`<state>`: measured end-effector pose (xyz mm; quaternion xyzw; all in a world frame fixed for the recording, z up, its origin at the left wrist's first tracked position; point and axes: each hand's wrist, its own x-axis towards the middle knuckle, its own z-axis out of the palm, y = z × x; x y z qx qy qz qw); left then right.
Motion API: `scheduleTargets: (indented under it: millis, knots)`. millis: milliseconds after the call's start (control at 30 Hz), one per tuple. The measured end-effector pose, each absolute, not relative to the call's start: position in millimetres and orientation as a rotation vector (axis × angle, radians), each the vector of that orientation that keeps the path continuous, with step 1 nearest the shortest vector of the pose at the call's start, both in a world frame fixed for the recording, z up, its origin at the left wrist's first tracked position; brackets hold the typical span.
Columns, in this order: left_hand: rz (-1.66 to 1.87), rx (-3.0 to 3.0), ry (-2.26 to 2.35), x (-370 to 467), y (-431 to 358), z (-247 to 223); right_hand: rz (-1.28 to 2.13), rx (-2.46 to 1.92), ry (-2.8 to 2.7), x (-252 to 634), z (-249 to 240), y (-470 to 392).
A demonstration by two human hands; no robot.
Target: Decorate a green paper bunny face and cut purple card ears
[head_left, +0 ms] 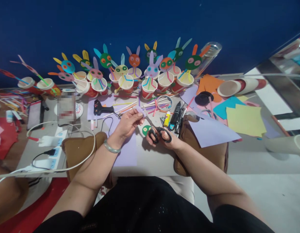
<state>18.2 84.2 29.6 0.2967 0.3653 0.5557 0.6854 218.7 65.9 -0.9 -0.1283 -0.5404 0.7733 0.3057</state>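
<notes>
While pinching lilac scrap [140, 110] in left grip [129, 123] and holding scissors [155, 127] in right grip [168, 141], rotate scrap; snip slowly.

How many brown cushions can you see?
2: the left brown cushion beneath the left forearm, and the right brown cushion beneath the right forearm, partly covered by purple paper.
</notes>
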Motion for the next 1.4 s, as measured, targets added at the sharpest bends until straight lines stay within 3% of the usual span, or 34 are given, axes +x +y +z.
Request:
scheduleTargets:
  millis: [1400]
  knots:
    - [1.225,0.654,0.825,18.2,83.8,28.6,2.089,-0.366,-1.389,219.3,7.4,66.4]
